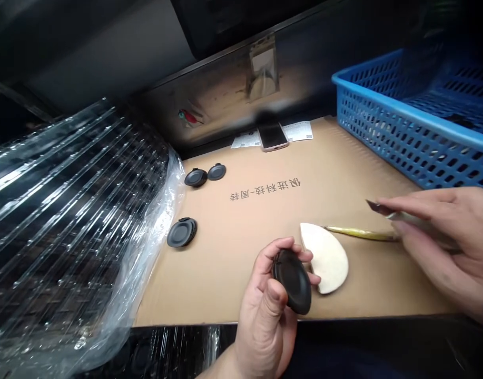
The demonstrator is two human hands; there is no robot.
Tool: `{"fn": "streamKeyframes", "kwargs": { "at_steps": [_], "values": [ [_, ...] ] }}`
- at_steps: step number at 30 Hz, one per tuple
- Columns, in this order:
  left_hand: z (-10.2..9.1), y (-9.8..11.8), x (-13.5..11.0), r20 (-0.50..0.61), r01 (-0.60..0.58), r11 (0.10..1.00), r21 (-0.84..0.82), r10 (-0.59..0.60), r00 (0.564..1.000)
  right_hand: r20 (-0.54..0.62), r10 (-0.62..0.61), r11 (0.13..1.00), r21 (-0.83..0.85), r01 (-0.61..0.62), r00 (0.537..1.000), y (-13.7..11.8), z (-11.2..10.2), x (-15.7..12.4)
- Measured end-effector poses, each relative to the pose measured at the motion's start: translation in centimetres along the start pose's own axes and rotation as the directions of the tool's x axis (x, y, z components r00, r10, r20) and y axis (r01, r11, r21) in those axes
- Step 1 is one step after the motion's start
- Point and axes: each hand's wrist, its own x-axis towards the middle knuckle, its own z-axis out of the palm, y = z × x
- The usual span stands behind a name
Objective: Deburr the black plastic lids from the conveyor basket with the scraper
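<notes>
Holding black oval case (292, 281) in left hand (263, 310), right hand (433, 242) pinching small knife (381, 209), white pad (326, 258) between.

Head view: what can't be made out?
Head view:
black disc in the left hand: far side hidden by fingers
dark-tipped tool in the right hand: shaft hidden by fingers
printed slips: too small
blue plastic basket: cut off at right
clear plastic wrap: contents blurred by glare
</notes>
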Motion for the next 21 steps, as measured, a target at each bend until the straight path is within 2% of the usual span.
{"fn": "streamKeyframes", "kwargs": {
  "at_steps": [1,2,4,7,15,21],
  "values": [
    [0.0,0.0,0.0,0.001,0.001,1.0,0.002,-0.001,1.0,0.074,-0.018,1.0,0.005,0.018,0.997,-1.5,-0.3,0.2],
    [0.0,0.0,0.0,0.005,0.003,1.0,0.005,-0.003,1.0,0.089,-0.086,0.996,0.036,0.083,0.992,-3.0,-0.5,0.4],
    [0.1,0.0,0.1,0.017,0.008,1.0,0.014,-0.008,1.0,0.218,-0.149,0.986,0.111,0.127,0.964,-5.4,-0.6,0.8],
    [0.2,-0.1,0.2,0.025,0.004,0.999,0.046,-0.005,1.0,0.331,-0.206,0.973,0.172,0.156,0.921,-7.2,0.0,1.4],
    [-0.1,-0.1,0.1,-0.021,-0.053,0.971,0.232,0.06,0.998,0.296,-0.269,0.958,0.177,0.224,0.916,-7.4,0.6,1.9],
    [-0.4,-0.3,0.2,-0.022,-0.087,0.955,0.282,0.097,0.995,0.348,-0.275,0.952,0.23,0.202,0.896,-7.6,0.6,2.4]
  ]
}}
